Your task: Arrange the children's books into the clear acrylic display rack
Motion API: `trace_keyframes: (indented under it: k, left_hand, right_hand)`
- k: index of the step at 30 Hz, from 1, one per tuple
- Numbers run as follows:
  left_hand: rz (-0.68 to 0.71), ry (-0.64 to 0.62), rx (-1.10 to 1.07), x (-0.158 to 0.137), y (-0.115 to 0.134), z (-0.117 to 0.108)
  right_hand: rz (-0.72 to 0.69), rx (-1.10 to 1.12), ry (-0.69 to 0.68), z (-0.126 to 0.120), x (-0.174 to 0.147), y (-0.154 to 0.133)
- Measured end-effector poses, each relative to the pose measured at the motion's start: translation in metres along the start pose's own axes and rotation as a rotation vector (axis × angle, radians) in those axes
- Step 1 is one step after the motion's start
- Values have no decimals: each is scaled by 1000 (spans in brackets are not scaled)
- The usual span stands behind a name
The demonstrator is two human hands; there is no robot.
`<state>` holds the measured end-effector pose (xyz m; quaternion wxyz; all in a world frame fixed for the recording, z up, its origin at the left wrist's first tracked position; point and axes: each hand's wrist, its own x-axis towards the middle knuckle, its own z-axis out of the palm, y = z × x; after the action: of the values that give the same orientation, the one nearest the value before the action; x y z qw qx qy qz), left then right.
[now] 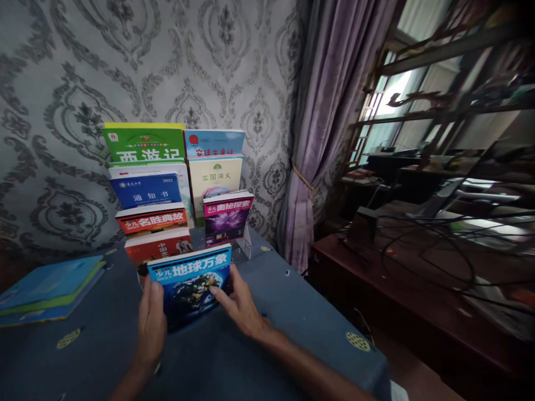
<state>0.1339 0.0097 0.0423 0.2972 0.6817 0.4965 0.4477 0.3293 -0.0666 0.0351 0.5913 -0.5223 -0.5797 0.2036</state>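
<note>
A blue book with a globe on its cover (192,298) is held upright between my two hands, tilted back slightly. My left hand (151,317) grips its left edge, thumb on the front. On the right edge, my right hand (240,306) has its thumb on the cover and the fingers behind. Just behind stands a clear rack (247,245) bearing books in two columns. The left column has a red book (146,248), an orange-red book (137,221), a blue booklet (146,189) and a green book (144,143). The right one has a purple book (228,220), a cream book (215,175) and a light-blue book (215,142).
A stack of blue and green books (54,289) lies at the left on the blue tablecloth (292,334). Patterned wallpaper and a tied purple curtain (317,167) rise behind. At the right, a dark red cabinet (376,295) carries tangled black cables.
</note>
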Motion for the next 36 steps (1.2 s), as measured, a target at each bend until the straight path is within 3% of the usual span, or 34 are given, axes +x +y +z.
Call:
trace_keyframes:
  k: [3, 7, 11, 17, 23, 29, 36]
  left_hand:
    - [-49, 51, -86, -5, 23, 17]
    - [-9, -35, -152, -15, 33, 29]
    - [-1, -107, -198, -14, 34, 25]
    - [142, -388, 91, 10, 32, -4]
    - [246, -468, 322, 25, 35, -18]
    - [241, -501, 439, 29, 41, 0]
    - [221, -546, 397, 26, 64, 37]
  right_hand:
    - [-11, -35, 72, -6, -2, 7]
    - [-34, -90, 121, -12, -5, 11]
    - [-57, -129, 124, -15, -4, 9]
    - [-58, -144, 130, -20, 0, 12]
    - [-68, -251, 167, -18, 11, 16]
    - [-104, -332, 227, -25, 22, 26]
    - [-36, -389, 352, -49, 32, 46]
